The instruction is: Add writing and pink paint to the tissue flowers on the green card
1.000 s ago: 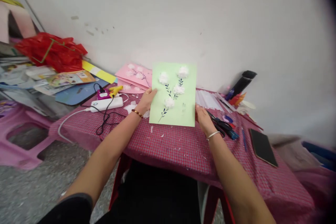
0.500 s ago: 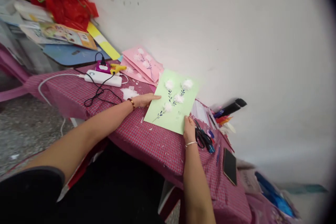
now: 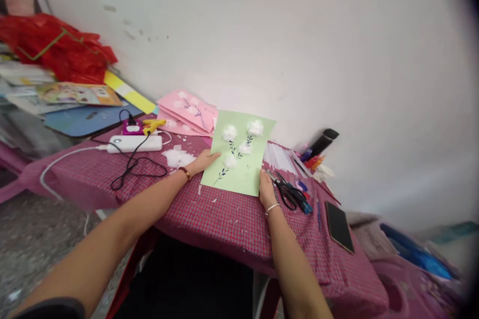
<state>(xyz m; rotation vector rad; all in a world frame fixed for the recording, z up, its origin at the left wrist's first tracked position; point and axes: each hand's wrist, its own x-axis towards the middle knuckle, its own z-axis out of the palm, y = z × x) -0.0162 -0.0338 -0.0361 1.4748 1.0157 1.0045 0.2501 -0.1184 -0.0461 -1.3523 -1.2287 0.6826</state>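
A light green paper card (image 3: 249, 177) is held up over the table, tilted towards me. Dark painted stems with small leaves run across it, topped by several fluffy white flowers (image 3: 255, 128). My left hand (image 3: 205, 160) grips its left edge, thumb on the front and the other fingers hidden behind. At the lower right edge, my right hand (image 3: 266, 189) is closed on the card. Black-handled scissors (image 3: 287, 194) lie just right of that hand. Scraps of white paper (image 3: 177, 158) are near my left wrist.
Pink flower cards (image 3: 187, 109) are stacked behind on the checked tablecloth (image 3: 220, 219). At left sit a white power strip (image 3: 140, 143), black cable (image 3: 140, 174) and yellow glue gun (image 3: 153, 125). A phone (image 3: 339, 227) lies at right, near a black tube-like object (image 3: 325, 142). Behind rises a wall.
The view has tilted and shifted, so the table appears more level. Both hands keep hold of the green card, which now looks more upright.
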